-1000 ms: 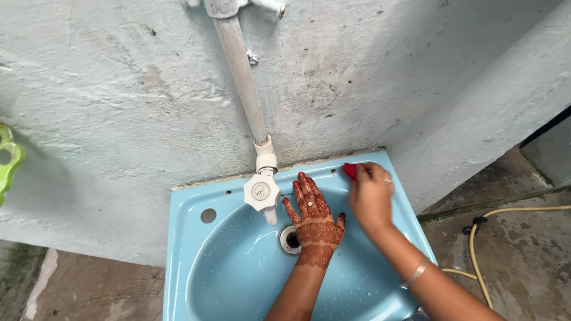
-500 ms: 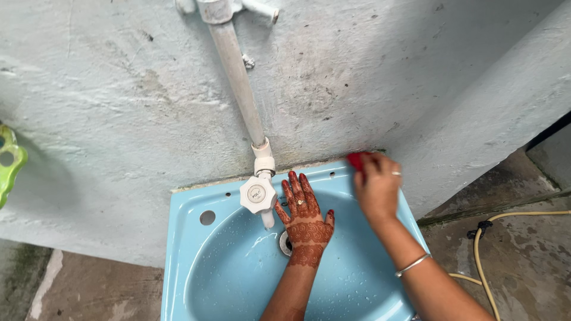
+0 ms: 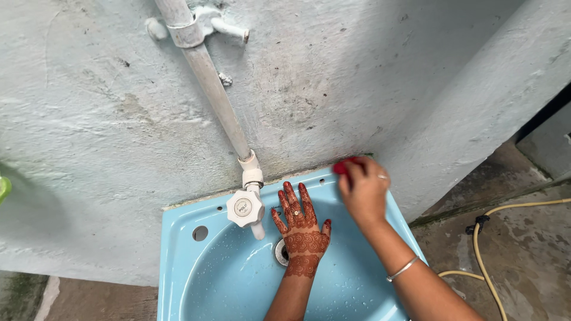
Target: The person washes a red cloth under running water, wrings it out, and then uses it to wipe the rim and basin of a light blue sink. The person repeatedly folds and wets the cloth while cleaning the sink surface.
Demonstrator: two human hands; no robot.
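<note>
Left hand [image 3: 299,229], henna-patterned, fingers spread flat, holds nothing; it lies over the light blue ceramic wash basin [image 3: 181,267], just beside the white plastic tap [image 3: 245,208]. Right hand [image 3: 364,190] is closed around a small red object [image 3: 341,167] at the basin's back right corner, against the grey plastered wall [image 3: 357,77].

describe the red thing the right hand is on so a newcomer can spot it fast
Start at the light blue sink mounted on the pale plaster wall, below the white pipe and tap. Go to the sink's back right corner, where the right hand rests. The red object peeks out above its fingers, largely covered; it is the only red item against the blue rim.
</note>
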